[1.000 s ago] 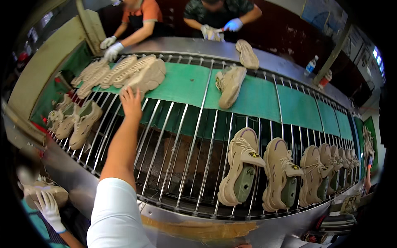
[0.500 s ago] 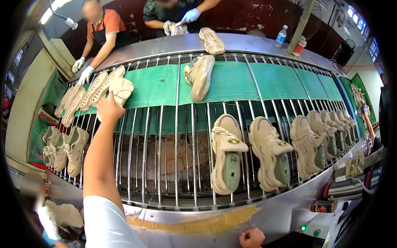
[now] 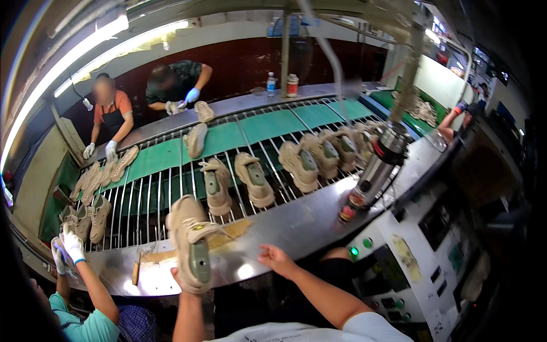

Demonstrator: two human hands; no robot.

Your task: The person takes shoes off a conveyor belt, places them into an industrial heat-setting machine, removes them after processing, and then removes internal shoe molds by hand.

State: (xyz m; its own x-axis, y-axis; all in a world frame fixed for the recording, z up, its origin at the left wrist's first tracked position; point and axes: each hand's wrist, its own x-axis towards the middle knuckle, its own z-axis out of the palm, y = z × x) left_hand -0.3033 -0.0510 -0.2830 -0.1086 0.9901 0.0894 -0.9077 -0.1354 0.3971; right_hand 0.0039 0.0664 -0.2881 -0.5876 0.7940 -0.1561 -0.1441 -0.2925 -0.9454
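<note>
My left hand (image 3: 183, 280) grips a beige sports shoe (image 3: 188, 228) from below, its fingers mostly hidden behind it. The shoe stands toe up above the near metal ledge, with laces and a green insole showing. To its right my right hand (image 3: 277, 259) hovers over the ledge's edge, fingers stretched apart and holding nothing. Beyond the ledge, several matching shoes (image 3: 254, 179) with green insoles rest along the near side of the rod conveyor (image 3: 171, 176). Another beige shoe (image 3: 195, 140) lies on the green belt (image 3: 219, 137).
Beige soles (image 3: 123, 164) and shoes (image 3: 99, 219) gather at the conveyor's left end, near a co-worker's gloved hands (image 3: 72, 246). A tool with a wooden handle (image 3: 135, 272) lies on the ledge. A metal cylinder (image 3: 380, 162) and control panel (image 3: 387, 273) stand right. Two co-workers work opposite.
My left hand has come back from the conveyor's left end and now holds a shoe close to me. My right hand has opened from a closed pose. The view has shifted right and upward.
</note>
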